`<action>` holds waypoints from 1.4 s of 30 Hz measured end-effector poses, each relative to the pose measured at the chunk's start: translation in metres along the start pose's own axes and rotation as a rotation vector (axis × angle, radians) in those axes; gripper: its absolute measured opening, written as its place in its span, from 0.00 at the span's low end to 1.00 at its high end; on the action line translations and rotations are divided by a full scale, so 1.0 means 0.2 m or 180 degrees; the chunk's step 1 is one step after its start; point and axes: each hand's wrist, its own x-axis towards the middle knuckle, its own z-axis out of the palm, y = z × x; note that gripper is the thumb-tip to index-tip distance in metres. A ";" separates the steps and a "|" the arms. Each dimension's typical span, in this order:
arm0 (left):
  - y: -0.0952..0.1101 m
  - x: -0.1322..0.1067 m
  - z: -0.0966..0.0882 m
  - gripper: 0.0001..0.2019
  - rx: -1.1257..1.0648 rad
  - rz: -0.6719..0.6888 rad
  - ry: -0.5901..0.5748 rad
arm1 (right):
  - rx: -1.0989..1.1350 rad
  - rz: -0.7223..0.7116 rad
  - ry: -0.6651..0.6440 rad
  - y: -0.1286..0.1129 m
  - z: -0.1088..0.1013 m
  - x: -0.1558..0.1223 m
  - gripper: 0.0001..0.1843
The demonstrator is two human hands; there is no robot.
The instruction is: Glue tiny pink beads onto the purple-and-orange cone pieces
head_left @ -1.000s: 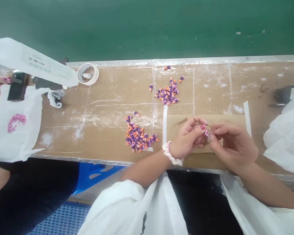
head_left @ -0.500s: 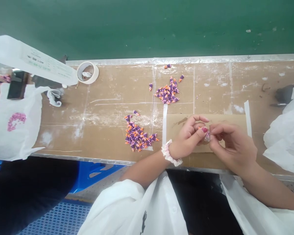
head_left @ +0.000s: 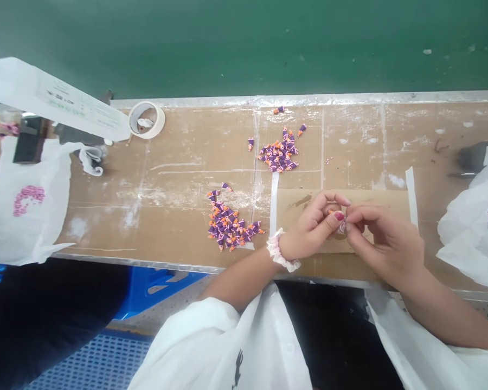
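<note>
I have the left hand (head_left: 311,230) right of centre, its thumb and fingers grasping a tiny figure (head_left: 341,228), which shows pink and white with a speck of orange and is mostly covered by the fingers. The right hand (head_left: 384,241) comes in from the right, thumb and forefinger brought close together at the figure's right edge; from here I cannot tell whether they grip it or only touch it. Both hands are above a brown sheet (head_left: 384,196), which has a white tape strip along its left side and another at its right. A ruffled white band (head_left: 282,250) circles the left wrist. Just below the centre of the frame I see a pile of purple-and-orange figures (head_left: 228,227) on the cardboard-covered table (head_left: 187,135), and above it, slightly right, a second pile (head_left: 279,157) with three loose ones near it. At upper left I make out a large white bottle (head_left: 61,100) with a roll of tape (head_left: 159,125) beside its lower end; below the bottle, a dark phone (head_left: 28,142) rests on a white cloth-like sheet (head_left: 44,230) bearing small pink pieces.
</note>
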 end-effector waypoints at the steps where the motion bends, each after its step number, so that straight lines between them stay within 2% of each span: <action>1: 0.00 0.00 -0.01 0.18 0.0039 0.0032 0.0025 | 0.0092 -0.0036 -0.0037 0.01 0.00 0.01 0.13; 2: 0.01 0.01 -0.02 0.18 0.0088 0.0067 0.0101 | 0.0171 -0.0056 -0.0066 0.02 0.00 0.01 0.13; 4: 0.02 0.03 -0.07 0.16 0.0153 0.0174 0.0505 | 0.0229 -0.0038 -0.0040 0.05 -0.01 0.01 0.14; 8: 0.07 0.11 -0.23 0.12 0.0067 0.0622 0.1769 | 0.0130 -0.0050 0.0145 0.08 -0.02 0.01 0.14; 9: 0.08 0.12 -0.27 0.11 0.0032 0.0727 0.1958 | 0.0116 -0.0078 0.0151 0.09 -0.02 0.01 0.14; 11: 0.12 0.14 -0.32 0.17 -0.0001 0.0797 0.2109 | 0.0089 -0.0120 0.0116 0.09 -0.03 0.01 0.14; 14: 0.16 0.12 -0.30 0.23 -0.0033 0.0825 0.1900 | 0.0075 -0.0140 0.0108 0.08 -0.02 0.01 0.14; 20: 0.15 0.04 -0.16 0.19 -0.0680 0.0678 0.0922 | 0.0127 -0.0132 0.0207 0.10 -0.03 0.01 0.13; 27: 0.11 0.02 -0.17 0.18 -0.0830 0.0744 0.0381 | -0.0033 -0.0206 0.0191 0.10 -0.03 0.02 0.13; 29: 0.10 0.02 -0.17 0.16 -0.0827 0.0808 0.0345 | -0.0064 -0.0211 0.0185 0.10 -0.03 0.02 0.13; 34: 0.09 0.02 -0.16 0.09 -0.0784 0.0856 0.0547 | -0.0052 -0.0172 0.0172 0.11 -0.02 0.01 0.13; 42: 0.08 0.02 -0.17 0.15 -0.0838 0.0855 0.0509 | -0.0083 -0.0179 0.0192 0.10 -0.03 0.01 0.12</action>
